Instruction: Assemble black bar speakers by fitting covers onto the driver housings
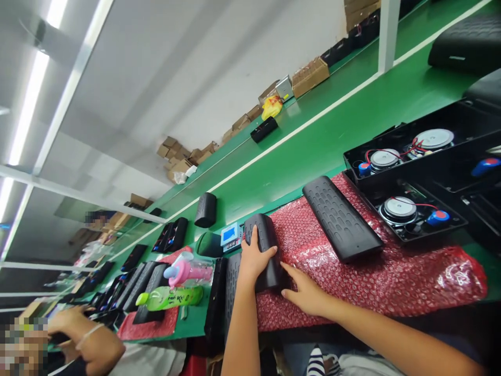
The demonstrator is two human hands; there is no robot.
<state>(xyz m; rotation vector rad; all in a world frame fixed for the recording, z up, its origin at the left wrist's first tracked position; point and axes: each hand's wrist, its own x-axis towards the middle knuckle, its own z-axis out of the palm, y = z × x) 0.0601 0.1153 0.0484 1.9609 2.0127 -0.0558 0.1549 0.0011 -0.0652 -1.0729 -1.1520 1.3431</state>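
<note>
A black speaker housing with oval dimples lies on red bubble wrap in front of me. My left hand rests on its top with fingers and thumb spread. At its lower right edge is my right hand, index finger and thumb apart, the fingertips at or against the housing's side. Whether they touch it I cannot tell. Farther right on the wrap lies a second dimpled black housing. Just behind my left hand stands a small light-blue device with a screen.
Open black cabinets with round speakers and red wires stand at the right. A green drink bottle and a pink bottle lie on the left. Another person's arm is at lower left. Beyond runs a green conveyor with cartons behind.
</note>
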